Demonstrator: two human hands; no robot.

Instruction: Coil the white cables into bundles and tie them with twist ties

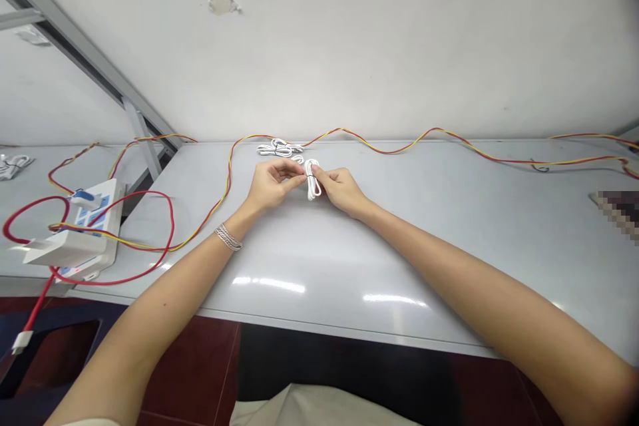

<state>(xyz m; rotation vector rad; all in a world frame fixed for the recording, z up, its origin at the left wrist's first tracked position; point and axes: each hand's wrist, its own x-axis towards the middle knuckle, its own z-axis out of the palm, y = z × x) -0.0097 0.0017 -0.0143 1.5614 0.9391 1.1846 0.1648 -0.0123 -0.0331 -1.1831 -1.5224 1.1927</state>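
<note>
A bundled white cable (312, 188) stands roughly upright above the table, with a thin black twist tie round its middle. My right hand (342, 190) grips it from the right between thumb and fingers. Coming from the left, my left hand (276, 183) has its thumb and forefinger pinched together at the tie's end, right beside the bundle; the fingertips cover most of that end. Just behind my left hand lie more tied white cables (280, 148), partly hidden by the fingers.
A white power strip (110, 226) with a plugged-in adapter (64, 247) and looped red cable (172, 213) occupies the left. Twisted red-yellow wire (384, 151) runs along the wall. Another white cable (14, 165) lies far left. A blurred-out object (622, 210) sits at the right edge.
</note>
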